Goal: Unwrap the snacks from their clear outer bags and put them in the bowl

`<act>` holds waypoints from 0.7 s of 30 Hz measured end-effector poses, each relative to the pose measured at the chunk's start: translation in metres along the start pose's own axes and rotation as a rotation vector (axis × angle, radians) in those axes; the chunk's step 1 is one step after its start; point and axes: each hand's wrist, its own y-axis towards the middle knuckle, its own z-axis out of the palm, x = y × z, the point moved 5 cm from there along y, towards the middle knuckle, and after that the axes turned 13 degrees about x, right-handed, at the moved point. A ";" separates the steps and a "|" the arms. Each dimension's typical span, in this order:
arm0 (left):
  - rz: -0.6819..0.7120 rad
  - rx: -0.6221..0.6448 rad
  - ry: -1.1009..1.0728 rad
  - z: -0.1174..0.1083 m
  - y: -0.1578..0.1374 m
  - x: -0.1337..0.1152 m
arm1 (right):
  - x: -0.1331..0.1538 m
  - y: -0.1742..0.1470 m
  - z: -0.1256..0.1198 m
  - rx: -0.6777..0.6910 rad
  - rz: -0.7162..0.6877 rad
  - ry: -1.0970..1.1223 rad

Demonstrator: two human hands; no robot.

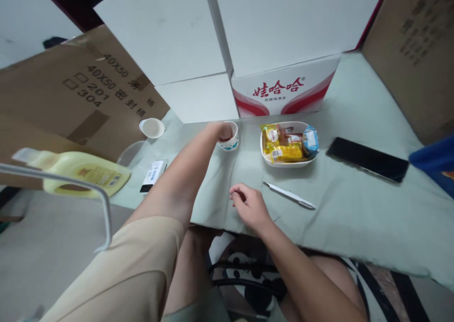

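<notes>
My left hand (224, 131) reaches down into a small white paper cup (230, 145) with a blue pattern. Its fingers are hidden inside the cup, where something reddish shows. Near the front edge of the table rests my right hand (248, 203), fingers curled in and nothing visible in them. Just to its right lies a slim white and silver pen-like tool (289, 195). Beyond that tool, a white bowl (288, 164) holds several wrapped snacks, with yellow packets (286, 153) and a blue one (310, 141).
A black phone (367, 159) lies at right. On the left are another white cup (153, 128), a small white box (153, 176), a pale yellow bottle (85, 172) and a metal bar (102, 196). Cardboard boxes (53, 109) and a red-and-white carton (283, 92) border the table.
</notes>
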 end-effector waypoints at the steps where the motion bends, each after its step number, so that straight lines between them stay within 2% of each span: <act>1: -0.041 0.046 0.015 0.001 -0.004 0.000 | -0.001 -0.001 0.000 0.000 0.004 -0.016; 4: -0.114 0.112 0.041 -0.002 -0.020 -0.005 | -0.003 -0.005 0.002 0.000 -0.007 -0.063; 6: -0.111 0.077 0.046 -0.006 -0.038 -0.012 | -0.004 -0.006 0.003 0.002 -0.019 -0.079; 8: -0.037 -0.091 -0.008 -0.011 -0.069 -0.015 | -0.005 -0.008 0.003 -0.004 -0.030 -0.090; 10: 0.101 -0.384 -0.159 -0.012 -0.115 -0.009 | -0.004 -0.010 0.002 -0.023 -0.056 -0.116; 11: 0.170 -0.503 -0.242 -0.006 -0.141 -0.001 | -0.004 -0.012 0.000 -0.038 -0.077 -0.140; 13: 0.208 -0.622 -0.403 0.016 -0.188 0.026 | -0.004 -0.015 -0.002 -0.068 -0.122 -0.193; 15: 0.167 -0.620 -0.558 0.046 -0.219 0.056 | -0.006 -0.020 -0.004 -0.095 -0.153 -0.249; 17: 0.143 -0.570 -0.670 0.072 -0.232 0.078 | -0.009 -0.024 -0.005 -0.113 -0.168 -0.312; 19: 0.141 -0.541 -0.745 0.086 -0.230 0.091 | -0.012 -0.027 -0.004 -0.128 -0.170 -0.376; 21: 0.141 -0.507 -0.815 0.091 -0.219 0.097 | -0.013 -0.027 -0.003 -0.145 -0.164 -0.433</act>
